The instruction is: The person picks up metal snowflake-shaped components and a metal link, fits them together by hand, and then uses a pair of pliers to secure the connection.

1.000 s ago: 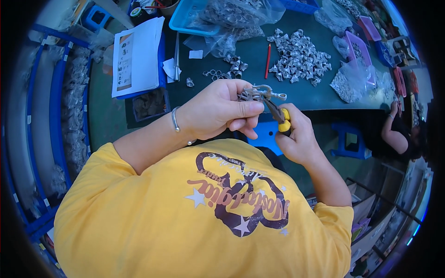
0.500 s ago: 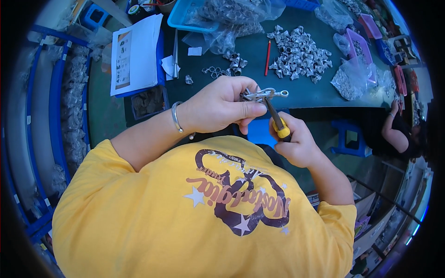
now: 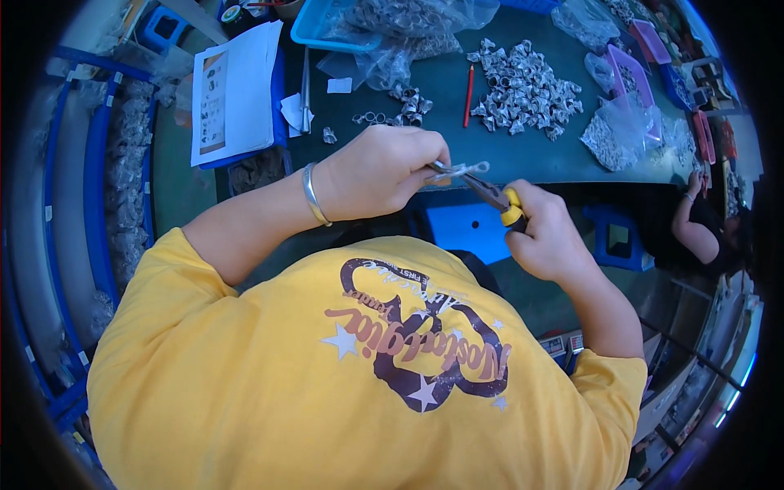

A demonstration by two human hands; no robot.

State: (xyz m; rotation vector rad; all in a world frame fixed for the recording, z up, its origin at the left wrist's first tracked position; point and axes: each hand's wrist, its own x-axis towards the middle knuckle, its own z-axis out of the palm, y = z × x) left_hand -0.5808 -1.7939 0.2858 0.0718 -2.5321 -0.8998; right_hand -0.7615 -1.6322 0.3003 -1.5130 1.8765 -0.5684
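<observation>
My left hand [image 3: 384, 170], with a silver bangle above the wrist, pinches a small shiny metal piece [image 3: 478, 168] that ends in a ring. In my right hand [image 3: 549, 233] are pliers [image 3: 488, 193] with dark jaws and yellow-and-black handles. The jaws reach left to the metal piece and meet it just beyond my left fingertips. How firmly they grip it is too small to make out. On the table past my left hand lie several metal rings and castings [image 3: 412, 106]. A larger heap of silver castings [image 3: 527, 86] sits farther right, beside a red pencil [image 3: 469, 96].
White printed sheets [image 3: 237, 94] lie on a blue bin at left. A blue tray [image 3: 327, 28] with bagged metal parts stands at the back. Pink trays [image 3: 635, 69] and bags are at right. A blue stool [image 3: 465, 231] is under the table; another person's arm [image 3: 694, 224] shows far right.
My left hand has turned over, its back now upward. The pliers have swung from steep to more slanted, and my right hand has moved slightly right.
</observation>
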